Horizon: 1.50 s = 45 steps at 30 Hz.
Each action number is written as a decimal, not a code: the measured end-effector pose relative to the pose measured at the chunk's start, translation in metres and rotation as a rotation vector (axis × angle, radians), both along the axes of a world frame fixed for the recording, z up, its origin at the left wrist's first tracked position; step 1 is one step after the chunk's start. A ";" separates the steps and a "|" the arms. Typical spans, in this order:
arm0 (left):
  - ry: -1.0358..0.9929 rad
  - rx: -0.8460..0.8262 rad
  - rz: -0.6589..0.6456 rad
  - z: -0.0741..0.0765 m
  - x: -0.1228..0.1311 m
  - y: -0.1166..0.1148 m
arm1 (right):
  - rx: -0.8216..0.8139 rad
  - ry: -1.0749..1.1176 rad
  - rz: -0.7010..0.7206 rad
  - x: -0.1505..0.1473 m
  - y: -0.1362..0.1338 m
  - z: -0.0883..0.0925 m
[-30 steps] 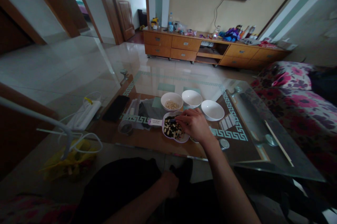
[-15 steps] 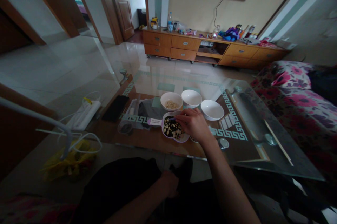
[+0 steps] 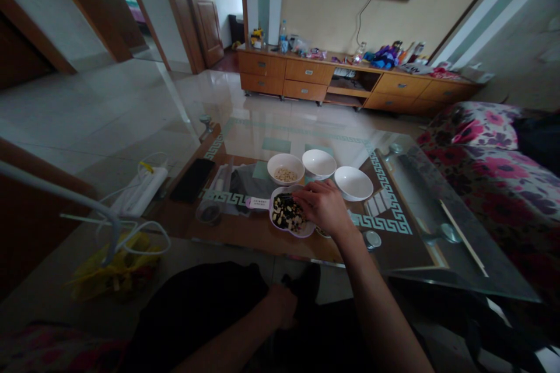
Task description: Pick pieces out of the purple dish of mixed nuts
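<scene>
My right hand (image 3: 322, 207) hangs curled just above the right side of a white lobed dish (image 3: 286, 214), which holds dark pieces mixed with pale cubes. Its fingertips are at the dish's edge, and I cannot tell whether they pinch anything. Beyond the dish stand a white bowl of pale grains (image 3: 285, 167) and two more white bowls (image 3: 318, 163) (image 3: 353, 182), whose insides look bare. My left hand (image 3: 280, 306) lies closed, low down on my dark clothing, far from the dishes.
All this stands on a glass-topped table (image 3: 406, 198). On it lie a black phone (image 3: 191, 180), a grey cloth (image 3: 249, 180) and a small round cup (image 3: 208, 213). A floral sofa (image 3: 490, 168) runs along the right, and a wooden cabinet (image 3: 350, 84) stands beyond.
My right hand has drawn slightly to the right, showing more of the dish's contents. My left hand and the bowls have not visibly moved.
</scene>
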<state>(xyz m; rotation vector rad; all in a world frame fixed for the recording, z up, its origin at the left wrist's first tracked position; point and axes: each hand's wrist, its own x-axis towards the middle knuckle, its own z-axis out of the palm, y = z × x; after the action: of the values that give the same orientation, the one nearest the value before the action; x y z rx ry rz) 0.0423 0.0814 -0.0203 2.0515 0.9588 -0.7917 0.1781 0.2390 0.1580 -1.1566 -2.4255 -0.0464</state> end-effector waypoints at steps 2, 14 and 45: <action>-0.003 0.007 0.002 -0.001 0.000 0.000 | -0.007 0.023 -0.042 0.000 0.000 0.000; 0.004 -0.010 -0.007 0.001 0.000 0.000 | -0.055 0.121 -0.056 -0.002 -0.002 -0.002; -0.349 -0.085 0.042 0.079 0.011 0.001 | 0.046 0.741 -0.348 0.024 -0.012 -0.043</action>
<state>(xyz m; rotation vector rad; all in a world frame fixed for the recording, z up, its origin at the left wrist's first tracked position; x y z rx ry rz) 0.0529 0.0826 0.0584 2.0025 0.7542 -0.4239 0.2021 0.2274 0.1149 -1.2764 -1.5619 0.1861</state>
